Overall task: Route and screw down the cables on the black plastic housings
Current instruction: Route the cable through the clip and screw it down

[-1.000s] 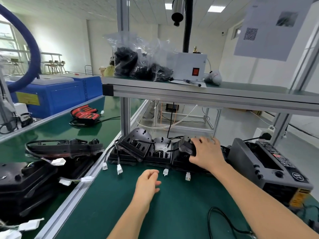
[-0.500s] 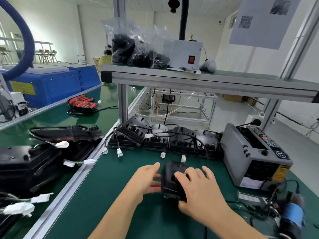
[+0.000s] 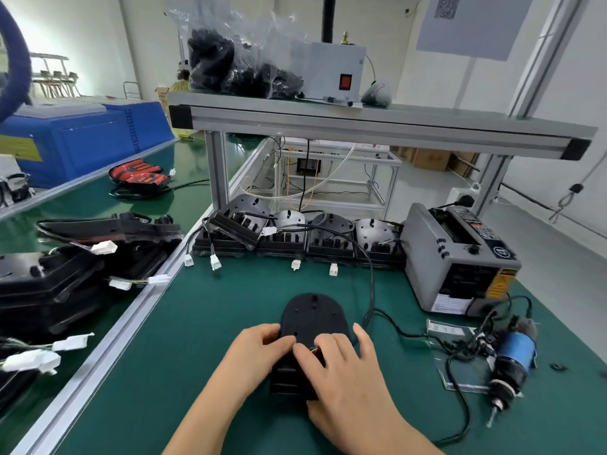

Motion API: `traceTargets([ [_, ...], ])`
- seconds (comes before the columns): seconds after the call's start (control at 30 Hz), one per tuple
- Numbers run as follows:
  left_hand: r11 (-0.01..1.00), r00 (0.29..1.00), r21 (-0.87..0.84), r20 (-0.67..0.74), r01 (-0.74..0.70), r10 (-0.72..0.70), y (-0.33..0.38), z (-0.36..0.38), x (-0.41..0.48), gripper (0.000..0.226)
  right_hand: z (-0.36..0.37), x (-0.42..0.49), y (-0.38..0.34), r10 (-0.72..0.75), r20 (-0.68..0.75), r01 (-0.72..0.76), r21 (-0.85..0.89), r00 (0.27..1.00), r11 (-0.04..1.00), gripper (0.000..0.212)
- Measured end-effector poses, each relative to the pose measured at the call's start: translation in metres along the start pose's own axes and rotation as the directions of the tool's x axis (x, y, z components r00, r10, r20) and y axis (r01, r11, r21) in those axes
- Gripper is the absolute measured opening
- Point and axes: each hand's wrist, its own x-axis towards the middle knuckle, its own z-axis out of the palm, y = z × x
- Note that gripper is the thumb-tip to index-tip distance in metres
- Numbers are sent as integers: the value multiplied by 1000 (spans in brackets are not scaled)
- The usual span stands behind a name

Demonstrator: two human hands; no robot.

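Observation:
A black plastic housing (image 3: 312, 318) lies flat on the green mat in front of me, rounded end pointing away. My left hand (image 3: 259, 353) holds its left side with curled fingers. My right hand (image 3: 341, 366) lies over its near right part, index finger and thumb pinching a thin wire at the housing's middle. A black cable (image 3: 372, 290) runs from the back row toward the housing's right side. Several more black housings (image 3: 331, 238) with white-plugged cables stand in a row at the back of the mat.
A grey tape dispenser (image 3: 460, 261) stands at the right. An electric screwdriver with a blue body (image 3: 515, 353) lies on a clear sheet near the right edge. An aluminium shelf frame (image 3: 361, 123) spans overhead. Stacked black parts (image 3: 65, 274) fill the conveyor at left.
The housing taken from the back row was brought near me and laid flat on the mat. Both hands came together on its near end; my right hand now pinches a wire.

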Motion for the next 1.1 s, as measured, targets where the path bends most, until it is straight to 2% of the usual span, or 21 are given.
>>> traceTargets([
  [0.1,994,999,103,22,-29,27,-4,1,-7,15,-1,-9,-2,9,7,-9,18,1000,1000,75],
  [0.2,979,999,202,1,-37,37,-6,3,-10,12,-2,-15,-4,17,17,-18,10,1000,1000,70],
  [0.43,970,999,243,-12,-27,31,-10,2,-14,17,-11,-19,-13,0,35,-1,20,999,1000,57],
  [0.73,945,995,315,-10,-88,96,-15,5,-18,17,-12,-25,-7,-60,108,49,98,992,994,71],
  [0.9,936,991,328,0,-127,135,-14,4,-20,20,-9,-28,-4,-72,129,52,152,989,987,66],
  [1.03,945,993,306,14,-114,115,-15,3,-19,20,-13,-29,8,-31,104,-4,323,994,947,56],
  [1.1,957,995,277,-17,-87,96,-17,3,-20,25,-19,-30,26,79,83,-109,467,993,877,44],
])
